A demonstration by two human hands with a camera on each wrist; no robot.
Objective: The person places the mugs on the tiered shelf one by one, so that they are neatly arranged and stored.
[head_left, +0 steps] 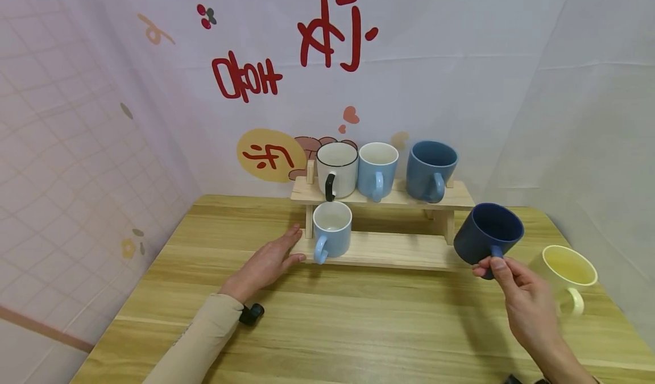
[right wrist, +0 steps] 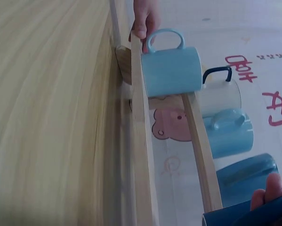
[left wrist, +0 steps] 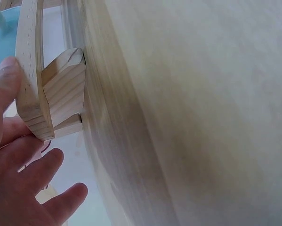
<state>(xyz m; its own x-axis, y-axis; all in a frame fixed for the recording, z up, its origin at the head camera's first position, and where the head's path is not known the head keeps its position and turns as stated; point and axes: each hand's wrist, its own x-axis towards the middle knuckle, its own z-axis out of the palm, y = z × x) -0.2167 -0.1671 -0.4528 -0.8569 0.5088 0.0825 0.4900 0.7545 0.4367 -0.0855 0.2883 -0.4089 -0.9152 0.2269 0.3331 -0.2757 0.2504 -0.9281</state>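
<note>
My right hand (head_left: 529,301) pinches the handle of a dark blue mug (head_left: 476,239), held slightly tilted beside the right end of a two-tier wooden rack (head_left: 394,250). In the right wrist view, fingertips show at the edge beside part of that mug. My left hand (head_left: 266,261) touches the left end of the rack's lower board, its fingers extended; the left wrist view has the thumb (left wrist: 8,77) against the board. Close by, a light blue mug (head_left: 335,242) stands on the lower board, handle forward.
On the upper board stand a white mug with a black handle (head_left: 338,173), a light blue mug (head_left: 369,179) and a medium blue mug (head_left: 425,179). A yellow mug (head_left: 550,267) stands on the wooden table (head_left: 358,327), behind my right hand. A white cloth (head_left: 435,88) hangs behind.
</note>
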